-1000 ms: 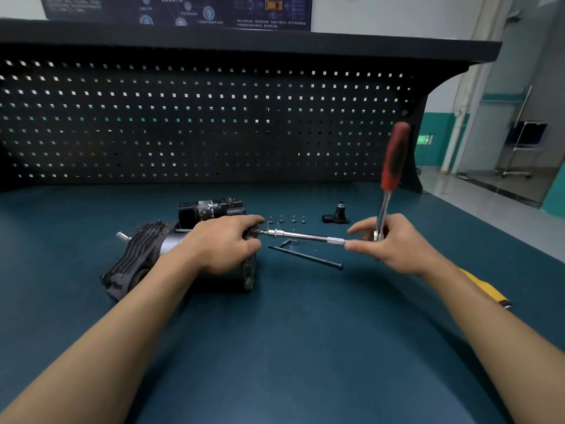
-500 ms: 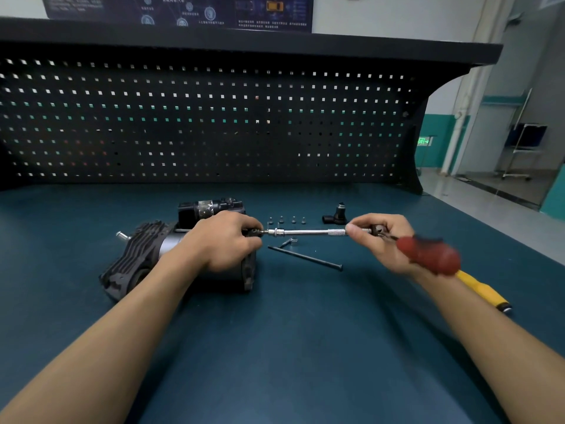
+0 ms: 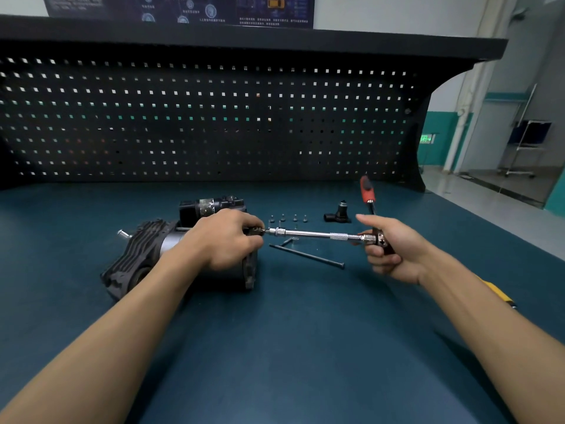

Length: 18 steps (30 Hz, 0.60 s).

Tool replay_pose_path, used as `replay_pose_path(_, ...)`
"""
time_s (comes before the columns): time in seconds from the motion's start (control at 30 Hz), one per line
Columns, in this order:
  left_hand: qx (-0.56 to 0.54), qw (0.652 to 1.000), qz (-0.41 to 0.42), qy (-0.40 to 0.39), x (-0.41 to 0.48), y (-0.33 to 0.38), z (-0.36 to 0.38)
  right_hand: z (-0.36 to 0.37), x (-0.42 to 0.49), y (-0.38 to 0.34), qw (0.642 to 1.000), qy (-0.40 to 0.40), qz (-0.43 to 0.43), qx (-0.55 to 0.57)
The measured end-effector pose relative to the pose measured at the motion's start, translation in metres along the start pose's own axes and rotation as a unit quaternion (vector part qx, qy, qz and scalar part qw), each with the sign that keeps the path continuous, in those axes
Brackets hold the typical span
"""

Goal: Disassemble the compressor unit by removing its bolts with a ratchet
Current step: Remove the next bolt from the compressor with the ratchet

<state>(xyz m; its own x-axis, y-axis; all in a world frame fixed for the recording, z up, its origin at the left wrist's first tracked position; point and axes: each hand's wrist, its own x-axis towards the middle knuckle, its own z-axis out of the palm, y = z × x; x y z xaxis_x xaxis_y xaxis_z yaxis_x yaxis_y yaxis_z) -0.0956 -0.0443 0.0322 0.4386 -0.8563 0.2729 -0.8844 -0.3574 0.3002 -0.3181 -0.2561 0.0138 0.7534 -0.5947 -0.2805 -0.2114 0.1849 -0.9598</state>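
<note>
The black and silver compressor unit (image 3: 143,258) lies on its side on the blue bench, left of centre. My left hand (image 3: 226,240) rests on its right end and pinches the socket end of the ratchet's extension bar (image 3: 312,234). The bar runs level to the right into the ratchet head, which my right hand (image 3: 394,252) grips. The ratchet's red and black handle (image 3: 367,192) points up and away behind that hand. A long black bolt (image 3: 308,256) lies loose on the bench under the bar.
Several small bolts (image 3: 289,218) stand in a row behind the bar, with a small black fitting (image 3: 339,213) to their right. A yellow-handled tool (image 3: 498,293) lies partly hidden under my right forearm. A black pegboard (image 3: 214,117) walls the back of the bench; its right edge drops to the floor.
The ratchet handle swung from upright down toward me, then back up and away. My left hand stayed on the socket end, and the compressor did not move.
</note>
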Motion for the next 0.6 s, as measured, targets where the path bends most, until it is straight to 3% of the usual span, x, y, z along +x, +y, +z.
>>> replay_pose_path(0.17, -0.001, 1.000, 0.002, 0.005, 0.000, -0.001, 0.001, -0.002, -0.001, 0.001, 1.000, -0.008, 0.009, 0.004)
replay_pose_path(0.3, 0.021, 1.000, 0.008, -0.016, -0.001, -0.002, 0.001, 0.003, -0.004, 0.004, 0.991, 0.037, -0.121, -0.044)
replay_pose_path(0.4, 0.042, 0.999, 0.012, -0.032, 0.000, -0.001, 0.001, -0.002, -0.006, 0.008, 0.931, 0.085, -0.279, -0.219)
replay_pose_path(0.47, 0.044, 0.998, 0.012, -0.042, 0.000, -0.001, 0.001, -0.007, -0.005, 0.008, 0.882, 0.086, -0.338, -0.316)
replay_pose_path(0.6, 0.031, 0.999, 0.006, -0.028, -0.001, -0.001, 0.000, -0.006, 0.000, 0.010, 0.787, 0.129, -0.490, -0.352)
